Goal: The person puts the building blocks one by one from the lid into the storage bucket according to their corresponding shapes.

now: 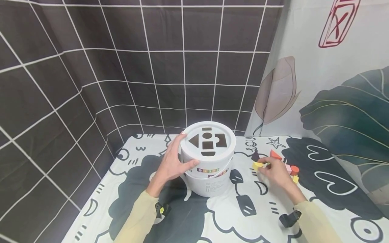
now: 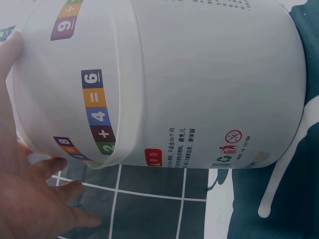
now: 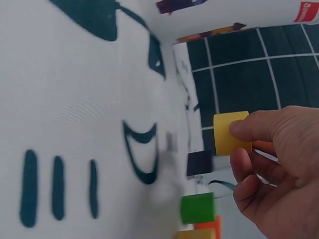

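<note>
A white bucket (image 1: 209,184) with a lid (image 1: 225,153) of cut-out shapes stands upright on the cloth. My left hand (image 1: 174,161) rests against its left side near the lid, thumb and fingers spread and mostly straight. In the left wrist view, several fingertips (image 2: 70,189) stick out past the bucket's side without touching it. Right of the bucket, my right hand (image 1: 275,170) pinches a yellow block (image 3: 232,133) between thumb and fingers. That block is raised off the cloth in the right wrist view. A green block (image 3: 197,208) and a dark block (image 3: 199,163) lie beyond it.
Beside my right hand are a red triangular block (image 1: 276,154), a pink block (image 1: 288,168), an orange-red round block (image 1: 294,170) and another yellow block (image 1: 295,179). A dark grid-patterned curtain (image 1: 167,67) hangs behind the patterned cloth (image 1: 231,219).
</note>
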